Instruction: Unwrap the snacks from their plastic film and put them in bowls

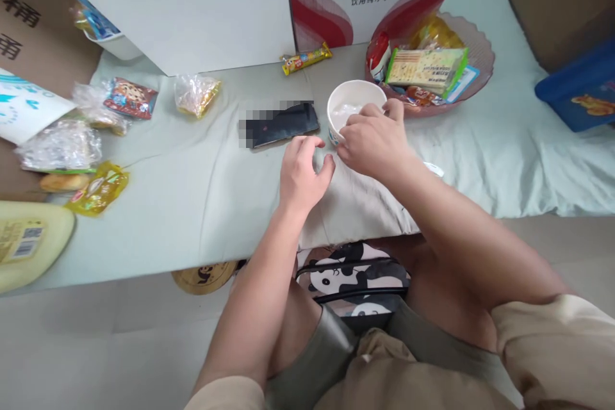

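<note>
My right hand (377,138) is at the near right side of a white paper cup (336,93), its fingers bent over the rim and closed on it. Something whitish shows inside the cup, too unclear to name. To the left of the cup, my left hand (305,173) hangs over the cloth with fingers curved and apart, holding nothing. Just beyond it lies a dark phone (286,125), partly blurred out. A small white piece (434,169) sticks out behind my right forearm.
A pink bowl (483,51) of wrapped snacks stands at the back right. A yellow snack stick (306,59) lies before the red-and-white carton (317,16). Snack packets (131,98) and a pale yellow bottle (33,243) are on the left. A blue box (576,90) stands far right.
</note>
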`<state>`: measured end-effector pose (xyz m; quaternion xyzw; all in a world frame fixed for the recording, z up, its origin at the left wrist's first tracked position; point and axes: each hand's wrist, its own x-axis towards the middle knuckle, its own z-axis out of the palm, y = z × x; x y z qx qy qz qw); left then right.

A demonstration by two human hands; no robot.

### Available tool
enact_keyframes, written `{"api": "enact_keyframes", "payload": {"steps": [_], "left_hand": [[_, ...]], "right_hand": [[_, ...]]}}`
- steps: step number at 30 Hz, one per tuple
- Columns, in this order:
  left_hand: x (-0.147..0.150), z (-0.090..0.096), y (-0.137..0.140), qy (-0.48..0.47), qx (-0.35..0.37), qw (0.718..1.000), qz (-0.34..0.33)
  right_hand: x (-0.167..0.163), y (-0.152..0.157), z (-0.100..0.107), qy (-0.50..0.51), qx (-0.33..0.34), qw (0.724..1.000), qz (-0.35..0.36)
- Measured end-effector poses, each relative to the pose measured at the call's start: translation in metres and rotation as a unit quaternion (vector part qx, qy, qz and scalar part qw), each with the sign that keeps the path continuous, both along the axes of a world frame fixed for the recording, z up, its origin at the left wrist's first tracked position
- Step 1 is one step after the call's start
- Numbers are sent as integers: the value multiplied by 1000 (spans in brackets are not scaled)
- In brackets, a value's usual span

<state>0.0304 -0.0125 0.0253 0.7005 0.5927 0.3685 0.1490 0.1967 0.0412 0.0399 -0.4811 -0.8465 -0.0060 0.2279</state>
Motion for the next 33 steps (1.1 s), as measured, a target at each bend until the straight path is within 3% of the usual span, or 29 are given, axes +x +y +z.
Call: {"api": "enact_keyframes", "payload": {"steps": [8,12,15,22,26,30,33], "left_hand": [[15,1,-1,-28,7,999,-24],[16,1,-1,-34,7,999,-26],[12,2,-2,-37,7,999,-26],[12,4,-4,-57,6,998,-31],[21,2,-2,-67,-1,997,-47],[32,-1,0,-74,6,995,-69],[36,-3,1,-69,2,995,-78]], "right_hand": [[9,13,5,-48,-82,995,2],[31,-6,15,16,-27,999,23],[44,-21,15,35,20,999,-5],[49,-26,6,15,35,999,-34],[80,-29,34,53,70,995,-48],[144,-19,71,142,126,967,-169],[189,7,91,201,132,936,-256]]}}
